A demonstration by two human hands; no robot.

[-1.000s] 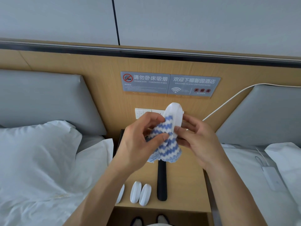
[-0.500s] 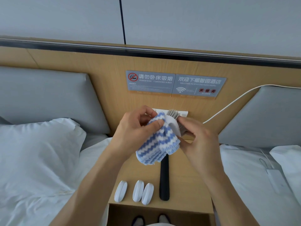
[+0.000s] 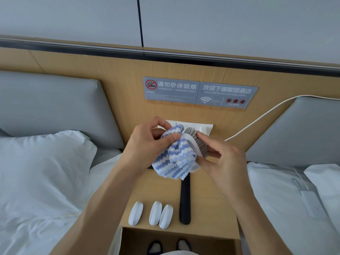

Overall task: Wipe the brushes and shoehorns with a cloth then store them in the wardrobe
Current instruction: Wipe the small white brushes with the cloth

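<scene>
Above the nightstand (image 3: 211, 208), both hands work at chest height w/ a white brush (image 3: 197, 144), grey bristles facing up and away. Right hand (image 3: 226, 162) has fingers curled round the brush body, bristle side against its fingertips. Left hand (image 3: 147, 144) pinches a blue-and-white striped cloth (image 3: 176, 159) betw. thumb and curled fingers, pressing it on the brush's white back; cloth hangs below. On the nightstand's front edge lie three white brushes (image 3: 153, 214), side by side, w/ a black shoehorn (image 3: 184, 203) just beside them to the right.
</scene>
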